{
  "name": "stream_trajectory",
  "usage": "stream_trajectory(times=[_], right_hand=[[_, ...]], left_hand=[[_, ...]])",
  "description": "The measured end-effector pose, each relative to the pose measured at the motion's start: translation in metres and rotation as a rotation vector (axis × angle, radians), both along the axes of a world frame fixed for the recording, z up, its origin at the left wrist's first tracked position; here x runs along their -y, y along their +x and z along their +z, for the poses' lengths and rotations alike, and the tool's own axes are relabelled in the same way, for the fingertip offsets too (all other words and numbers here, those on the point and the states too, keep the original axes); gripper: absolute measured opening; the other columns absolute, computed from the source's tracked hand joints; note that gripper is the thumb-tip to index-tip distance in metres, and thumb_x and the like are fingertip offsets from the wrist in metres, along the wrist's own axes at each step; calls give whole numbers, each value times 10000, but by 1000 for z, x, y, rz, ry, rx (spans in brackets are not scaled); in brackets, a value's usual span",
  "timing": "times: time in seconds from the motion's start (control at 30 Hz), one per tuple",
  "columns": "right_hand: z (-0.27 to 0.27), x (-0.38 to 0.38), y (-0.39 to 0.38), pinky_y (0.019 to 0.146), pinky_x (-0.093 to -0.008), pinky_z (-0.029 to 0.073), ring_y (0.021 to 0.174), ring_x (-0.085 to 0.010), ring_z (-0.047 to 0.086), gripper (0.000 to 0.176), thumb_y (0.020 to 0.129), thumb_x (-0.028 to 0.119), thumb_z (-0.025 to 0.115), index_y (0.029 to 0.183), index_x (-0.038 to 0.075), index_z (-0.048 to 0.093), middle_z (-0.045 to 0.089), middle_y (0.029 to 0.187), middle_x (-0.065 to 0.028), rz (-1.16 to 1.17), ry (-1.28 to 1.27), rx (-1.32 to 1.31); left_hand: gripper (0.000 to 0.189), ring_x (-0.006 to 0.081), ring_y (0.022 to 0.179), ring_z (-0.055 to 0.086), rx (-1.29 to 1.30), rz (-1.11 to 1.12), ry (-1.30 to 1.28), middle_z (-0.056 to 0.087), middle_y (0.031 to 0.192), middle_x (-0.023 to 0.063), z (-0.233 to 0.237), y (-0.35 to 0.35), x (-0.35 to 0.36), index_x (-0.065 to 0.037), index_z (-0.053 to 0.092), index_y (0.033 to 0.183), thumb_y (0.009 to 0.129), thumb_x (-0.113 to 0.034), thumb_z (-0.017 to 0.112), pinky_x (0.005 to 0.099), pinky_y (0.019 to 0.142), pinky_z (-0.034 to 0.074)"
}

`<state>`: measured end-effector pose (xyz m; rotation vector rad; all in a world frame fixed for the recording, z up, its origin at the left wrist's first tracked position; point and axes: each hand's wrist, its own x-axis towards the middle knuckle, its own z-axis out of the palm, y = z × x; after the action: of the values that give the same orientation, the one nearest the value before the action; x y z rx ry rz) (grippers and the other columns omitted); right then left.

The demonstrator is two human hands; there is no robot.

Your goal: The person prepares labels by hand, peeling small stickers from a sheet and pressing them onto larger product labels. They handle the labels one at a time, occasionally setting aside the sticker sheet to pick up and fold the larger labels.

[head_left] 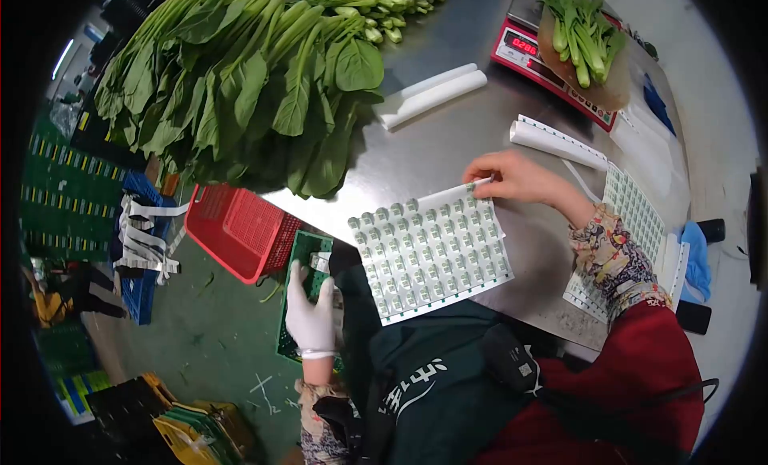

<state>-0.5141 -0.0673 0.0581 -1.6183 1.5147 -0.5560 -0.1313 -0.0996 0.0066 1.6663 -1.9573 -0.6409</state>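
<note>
My bare right hand (pixel 516 177) pinches the upper right corner of a sticker sheet (pixel 432 257). Rows of small round green-and-white labels cover the sheet, which slants over the table's front edge. My left hand (pixel 310 317) wears a white glove. Its thumb and fingers are apart with nothing in them, left of the sheet and over a green crate (pixel 301 261). Beyond the sheet lies a large heap of leafy greens (pixel 248 89). Two white paper rolls rest on the table, one in the middle (pixel 440 95) and another (pixel 556 145) by the scale.
At the back right, a red digital scale (pixel 516 45) bears a bunch of greens (pixel 580 41). More sticker sheets (pixel 632 197) and a blue cloth (pixel 696 261) lie to the right. A red basket (pixel 240 229) and yellow crates (pixel 200 433) stand left of the steel table (pixel 528 289).
</note>
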Motion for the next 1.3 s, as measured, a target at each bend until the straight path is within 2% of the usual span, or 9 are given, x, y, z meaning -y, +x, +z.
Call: stream_trajectory(times=[0.1,0.2,0.33,0.5,0.73,0.87,1.03,1.13,1.3], right_hand=[[-3,-3,1,767,-270,447,840,-125,556,207,798,135,614,974,27,605,610,884,-49,22,27,76],[-7,-10,3,765,-278,448,851,-124,550,220,809,130,603,1005,32,583,604,900,-49,75,-36,146],[-11,-14,6,761,-265,437,837,-111,522,197,812,129,600,980,34,561,578,897,-21,49,76,325],[-20,-19,6,751,-253,435,838,-103,522,208,802,130,619,968,16,567,585,894,-21,22,164,494],[-8,-28,10,770,-246,444,882,-100,543,217,814,164,653,958,13,595,599,923,-27,-96,-14,376],[-21,-26,12,794,-237,451,896,-94,549,159,801,79,648,941,22,600,592,928,-14,-189,84,620],[-15,-28,16,788,-216,449,883,-85,555,151,806,65,650,941,21,599,587,933,-1,-273,47,683],[-15,-29,16,752,-212,446,837,-87,562,150,802,86,653,931,27,607,593,920,-12,-306,41,628],[-5,-31,14,746,-271,451,832,-156,563,121,803,96,618,898,25,591,569,932,-53,-95,-332,-44]], left_hand=[[593,178,1058,535,-613,-134,306,570,1163,133,-4,-31,21,12,414,1304,776,-56,674,281,903,415],[530,167,1023,530,-607,-86,361,566,1123,115,-1,-45,30,69,445,1254,776,-28,652,274,904,409],[372,188,1028,515,-482,-213,322,556,1085,82,-24,-31,36,26,560,1108,738,44,586,302,919,397],[101,92,743,517,-901,-130,511,574,864,30,-3,-53,18,14,566,948,849,3,544,223,685,431],[129,103,773,527,-644,-114,456,587,886,41,16,-64,13,48,577,960,840,31,531,227,698,431],[196,122,875,567,-781,-133,488,615,973,62,4,-56,13,48,576,1042,851,11,558,244,794,446],[101,71,740,534,-827,-96,462,618,845,18,0,-55,13,31,619,930,848,-27,609,204,682,437],[80,58,710,514,-815,-73,495,613,802,0,-1,-54,14,26,630,869,849,-51,621,193,663,423],[116,44,671,487,-801,-68,505,586,761,-16,-2,-61,11,23,638,901,858,-84,619,182,610,393]])
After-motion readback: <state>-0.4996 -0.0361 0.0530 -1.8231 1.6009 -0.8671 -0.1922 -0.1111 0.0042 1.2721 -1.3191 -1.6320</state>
